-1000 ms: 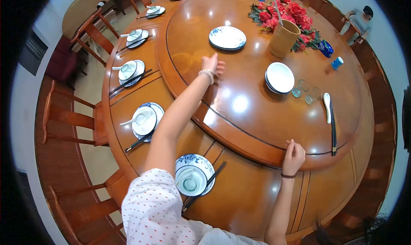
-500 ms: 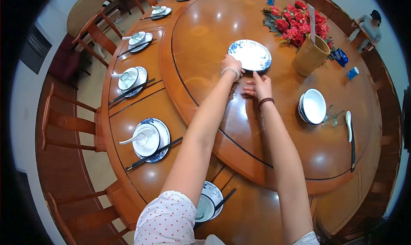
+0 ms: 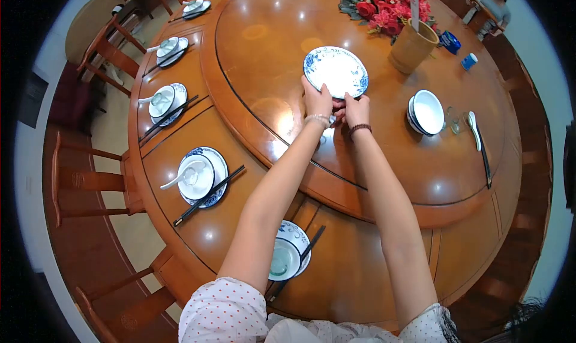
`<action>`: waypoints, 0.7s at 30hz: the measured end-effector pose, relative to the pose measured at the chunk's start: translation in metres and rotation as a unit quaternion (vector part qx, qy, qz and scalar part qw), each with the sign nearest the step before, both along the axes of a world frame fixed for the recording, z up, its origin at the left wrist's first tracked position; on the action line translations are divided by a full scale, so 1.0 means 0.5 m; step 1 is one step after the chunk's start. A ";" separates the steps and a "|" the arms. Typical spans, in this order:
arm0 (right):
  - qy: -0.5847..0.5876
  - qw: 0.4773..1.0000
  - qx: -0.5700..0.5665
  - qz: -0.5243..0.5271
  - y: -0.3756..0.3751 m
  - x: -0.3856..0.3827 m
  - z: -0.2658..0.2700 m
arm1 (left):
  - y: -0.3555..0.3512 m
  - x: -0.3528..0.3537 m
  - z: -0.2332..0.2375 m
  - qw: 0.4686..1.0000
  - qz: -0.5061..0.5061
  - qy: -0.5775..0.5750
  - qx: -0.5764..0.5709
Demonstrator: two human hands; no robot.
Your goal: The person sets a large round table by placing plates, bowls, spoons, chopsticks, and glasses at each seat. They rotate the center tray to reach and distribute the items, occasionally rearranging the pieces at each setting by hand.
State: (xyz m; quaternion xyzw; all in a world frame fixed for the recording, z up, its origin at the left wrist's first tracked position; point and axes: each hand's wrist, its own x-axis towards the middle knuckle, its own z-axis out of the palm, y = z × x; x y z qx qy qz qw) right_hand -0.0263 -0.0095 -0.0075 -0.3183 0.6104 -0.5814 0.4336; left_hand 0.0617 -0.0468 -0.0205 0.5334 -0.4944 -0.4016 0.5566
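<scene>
A white plate with blue flowers on its rim is held over the round turntable. My left hand grips its near left edge, thumb on top and fingers beneath. On the near right edge, my right hand has its thumb up on the rim and its other fingers under the plate. Whether more plates lie under this one I cannot tell. Right of my hands, on the turntable, stands a stack of white bowls, with clear glasses beside it.
A white spoon and black chopsticks lie at the right. Red flowers, a wooden holder and a blue-and-white cup stand farther back. Place settings with plates line the left edge. A person is at the far right.
My right hand has closed on the plate's near right edge, and my left hand's grip has shifted to the near left edge. The whole view has shifted a little.
</scene>
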 end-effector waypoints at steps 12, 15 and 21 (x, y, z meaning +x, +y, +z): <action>-0.044 0.999 -0.005 0.011 0.686 -0.017 0.048 | 0.682 0.073 0.100 0.963 -0.186 0.136 0.139; -0.055 0.998 0.021 -0.005 0.873 -0.009 0.011 | 0.852 0.091 0.059 0.952 -0.203 0.113 0.199; -0.093 0.991 0.080 -0.050 1.081 -0.015 -0.062 | 1.029 0.073 -0.016 0.939 -0.241 0.067 0.236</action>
